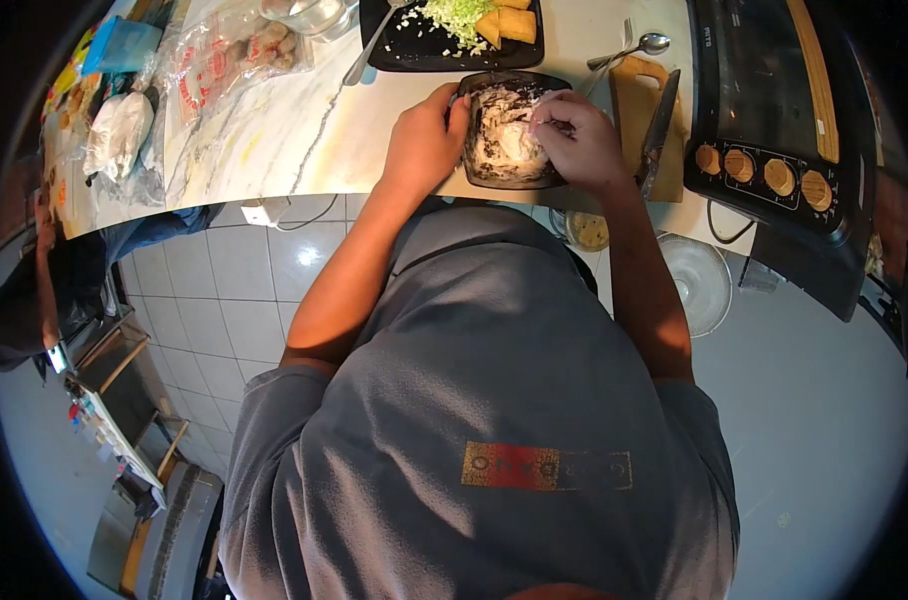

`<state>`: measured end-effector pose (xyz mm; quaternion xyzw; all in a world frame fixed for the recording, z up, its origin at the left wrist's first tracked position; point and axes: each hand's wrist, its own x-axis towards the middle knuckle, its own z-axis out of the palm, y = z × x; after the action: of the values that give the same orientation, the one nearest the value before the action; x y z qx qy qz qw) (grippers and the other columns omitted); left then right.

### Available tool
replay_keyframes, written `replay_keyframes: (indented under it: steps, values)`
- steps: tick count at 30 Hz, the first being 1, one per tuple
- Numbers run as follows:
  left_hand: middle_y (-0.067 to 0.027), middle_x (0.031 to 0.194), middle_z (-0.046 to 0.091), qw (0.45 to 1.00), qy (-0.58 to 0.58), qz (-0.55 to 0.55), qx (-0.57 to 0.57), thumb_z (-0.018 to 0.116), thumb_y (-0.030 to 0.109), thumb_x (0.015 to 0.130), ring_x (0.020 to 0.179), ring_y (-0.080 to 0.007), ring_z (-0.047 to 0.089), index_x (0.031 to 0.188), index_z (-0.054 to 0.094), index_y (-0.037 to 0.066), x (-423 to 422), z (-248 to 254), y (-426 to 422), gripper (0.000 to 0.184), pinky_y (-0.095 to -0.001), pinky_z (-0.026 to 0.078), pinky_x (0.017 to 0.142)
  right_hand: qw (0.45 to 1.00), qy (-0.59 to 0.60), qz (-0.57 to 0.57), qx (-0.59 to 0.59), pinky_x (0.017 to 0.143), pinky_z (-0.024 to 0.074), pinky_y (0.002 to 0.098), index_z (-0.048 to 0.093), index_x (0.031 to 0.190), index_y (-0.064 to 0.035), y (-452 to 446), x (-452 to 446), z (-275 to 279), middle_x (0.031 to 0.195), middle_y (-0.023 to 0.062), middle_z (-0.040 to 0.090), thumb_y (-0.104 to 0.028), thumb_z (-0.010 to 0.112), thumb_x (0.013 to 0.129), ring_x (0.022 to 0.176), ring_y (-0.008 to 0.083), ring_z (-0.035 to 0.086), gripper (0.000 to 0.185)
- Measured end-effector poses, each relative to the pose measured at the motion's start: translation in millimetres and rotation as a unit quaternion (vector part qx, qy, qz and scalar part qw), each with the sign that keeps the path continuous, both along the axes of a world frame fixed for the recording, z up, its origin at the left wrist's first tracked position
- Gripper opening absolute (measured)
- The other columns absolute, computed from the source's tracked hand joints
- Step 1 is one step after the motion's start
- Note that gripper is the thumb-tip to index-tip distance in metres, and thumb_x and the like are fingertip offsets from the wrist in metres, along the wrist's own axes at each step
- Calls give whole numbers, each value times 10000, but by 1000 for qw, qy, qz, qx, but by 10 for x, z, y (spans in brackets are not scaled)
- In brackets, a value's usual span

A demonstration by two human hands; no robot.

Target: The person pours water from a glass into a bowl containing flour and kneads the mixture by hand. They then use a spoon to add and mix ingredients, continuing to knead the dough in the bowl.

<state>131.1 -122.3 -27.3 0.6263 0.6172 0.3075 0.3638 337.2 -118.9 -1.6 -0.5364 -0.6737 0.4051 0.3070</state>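
A dark square bowl (486, 172) stands at the table's front edge, with a pale, sticky mixture (517, 140) inside and smeared up its walls. My left hand (429, 138) grips the bowl's left side, thumb near the rim and fingers around the outside. Over the right part of the bowl is my right hand (580, 140), its fingers pinched together at the mixture. Whatever is between those fingers, if anything, is hidden. Behind the bowl lies a black tray (394, 55) holding chopped green vegetable (459, 22) and yellow-orange blocks (515, 24); a spoon (359, 65) rests on its left edge.
Right of the bowl, a knife (661, 130) lies on a wooden cutting board (629, 95), near a spoon (653, 43) and fork (627, 33). A black oven (764, 90) stands farther right. Plastic bags (239, 55) lie left. Another person's arm (46, 280) shows far left.
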Motion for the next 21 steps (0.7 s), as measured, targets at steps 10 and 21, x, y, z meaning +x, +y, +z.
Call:
replay_keyframes:
  steps: [10, 21]
  values:
    - [-208, 701, 633, 1000, 11, 3, 6, 555, 258, 967, 578, -304, 607, 1173, 627, 20, 4, -31, 0, 323, -377, 464, 576, 998, -3, 55, 44, 751, 460, 299, 617, 746, 35, 15, -1, -145, 818, 94, 606, -41, 526, 820, 799, 210, 579, 140]
    - [-220, 729, 643, 1000, 1, 3, -5, 547, 244, 960, 647, -353, 628, 1136, 634, 22, 4, 30, 2, 297, -421, 486, 616, 997, -45, 19, -63, 766, 466, 298, 652, 1012, 15, -41, 8, 65, 965, 117, 639, -239, 618, 937, 828, 173, 600, 267]
